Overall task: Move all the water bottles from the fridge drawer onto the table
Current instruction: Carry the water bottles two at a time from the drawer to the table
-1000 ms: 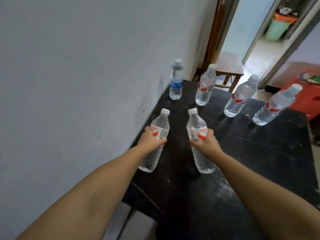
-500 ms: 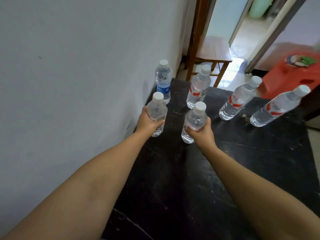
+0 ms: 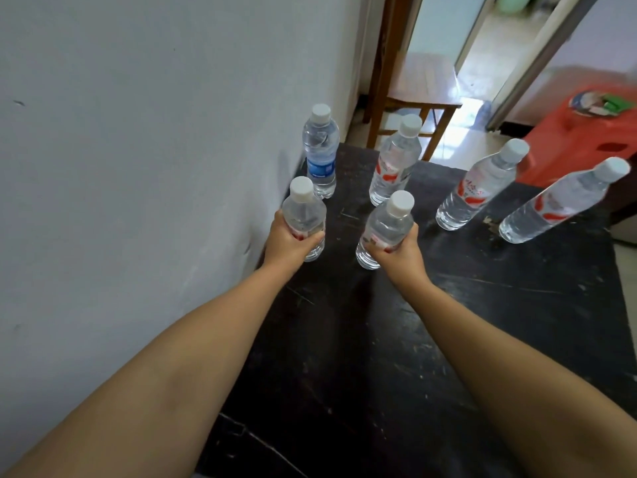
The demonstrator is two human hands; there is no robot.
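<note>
While both hands are busy at once, my worry is the crowding at the far left of the table [image 3: 448,339]. My left hand [image 3: 287,241] has its grip wrapped round the middle of one bottle [image 3: 305,215], hard by the wall [image 3: 138,167], and my right hand [image 3: 396,251] grasps a second bottle [image 3: 384,229] the same way. Both bottoms look to be at or just above the dark top; I cannot tell whether they actually rest on it yet. If I let go early, either one could tip.

Just behind the left one stands the blue-label bottle [image 3: 320,157], and behind the right one a red-label bottle [image 3: 394,163]. A careless pull-back of the fingers could knock a held bottle into its neighbour, and these light plastic things would topple in a row. Two more bottles [image 3: 477,191] [image 3: 558,205] stand well apart to the right, one of them near the table's edge, where a roll would send it off toward the red stool [image 3: 586,132].

As for what I cannot see: the fridge drawer is out of view, so I cannot judge how many bottles remain. My fingertips are hidden behind the bottles, and the labels are too blurred to read. A wooden chair [image 3: 420,84] beyond is only partly visible.
</note>
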